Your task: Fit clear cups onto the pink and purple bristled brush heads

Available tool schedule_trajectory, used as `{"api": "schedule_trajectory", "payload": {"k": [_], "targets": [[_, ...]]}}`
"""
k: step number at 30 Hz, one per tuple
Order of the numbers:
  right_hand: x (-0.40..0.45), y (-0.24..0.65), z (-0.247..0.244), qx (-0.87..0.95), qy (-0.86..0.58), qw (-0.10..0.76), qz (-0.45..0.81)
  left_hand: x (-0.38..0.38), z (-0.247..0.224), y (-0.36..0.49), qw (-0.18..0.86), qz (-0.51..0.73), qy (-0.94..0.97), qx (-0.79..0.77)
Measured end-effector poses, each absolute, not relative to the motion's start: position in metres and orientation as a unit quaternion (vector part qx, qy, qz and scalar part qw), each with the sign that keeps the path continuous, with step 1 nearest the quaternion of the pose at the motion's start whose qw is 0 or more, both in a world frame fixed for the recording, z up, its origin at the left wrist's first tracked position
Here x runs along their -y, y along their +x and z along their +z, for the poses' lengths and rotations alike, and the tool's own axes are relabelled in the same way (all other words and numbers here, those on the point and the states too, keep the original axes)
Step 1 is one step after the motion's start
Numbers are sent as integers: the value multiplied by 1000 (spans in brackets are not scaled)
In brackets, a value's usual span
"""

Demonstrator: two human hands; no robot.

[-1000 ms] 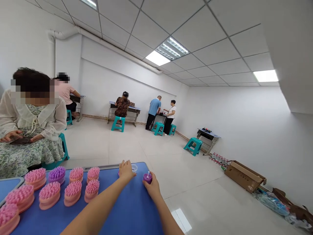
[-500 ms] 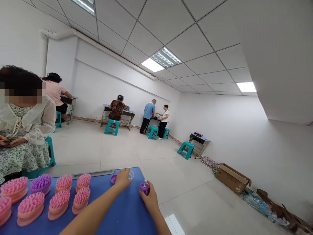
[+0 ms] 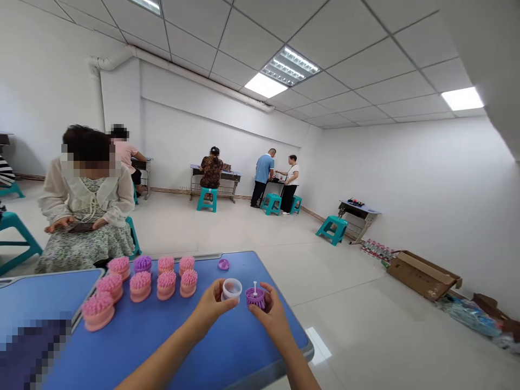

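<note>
nine bristled brushes (image 3: 166, 283) stand looking complete on the tabletop (image 3: 227, 346), while the clear cup (image 3: 231, 288), purple bristle head (image 3: 254, 297) and purple disc (image 3: 223, 264) are unjoined, the disc near the far edge. the left hand (image 3: 210, 306) has its grip closed round the cup, mouth up; the right hand (image 3: 273, 311) pinches the head beside it, bristles down, white stem (image 3: 255, 288) pointing upward, long axis near vertical.

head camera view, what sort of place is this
Probably a workroom, perhaps a classroom used as one: small desks with teal stools stand around the room, pink bristled brushes are grouped on a blue table, and a cardboard box sits by the wall.
</note>
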State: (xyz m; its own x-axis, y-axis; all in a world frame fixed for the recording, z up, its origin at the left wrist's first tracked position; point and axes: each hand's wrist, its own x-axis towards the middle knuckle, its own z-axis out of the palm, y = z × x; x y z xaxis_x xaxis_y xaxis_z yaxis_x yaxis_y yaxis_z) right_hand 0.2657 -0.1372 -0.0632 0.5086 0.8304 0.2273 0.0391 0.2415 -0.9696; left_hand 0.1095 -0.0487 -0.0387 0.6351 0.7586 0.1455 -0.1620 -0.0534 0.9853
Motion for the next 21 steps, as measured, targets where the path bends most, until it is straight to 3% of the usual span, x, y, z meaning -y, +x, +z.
{"api": "schedule_trajectory", "payload": {"k": [10, 15, 21], "targets": [[132, 196, -70, 346, -435, 727, 404, 71, -62, 37, 775, 378, 451, -229], [130, 168, -81, 276, -353, 728, 518, 70, -72, 10, 783, 418, 392, -242], [133, 146, -86, 269, -339, 708, 558, 83, -74, -17, 787, 405, 387, -258]]}}
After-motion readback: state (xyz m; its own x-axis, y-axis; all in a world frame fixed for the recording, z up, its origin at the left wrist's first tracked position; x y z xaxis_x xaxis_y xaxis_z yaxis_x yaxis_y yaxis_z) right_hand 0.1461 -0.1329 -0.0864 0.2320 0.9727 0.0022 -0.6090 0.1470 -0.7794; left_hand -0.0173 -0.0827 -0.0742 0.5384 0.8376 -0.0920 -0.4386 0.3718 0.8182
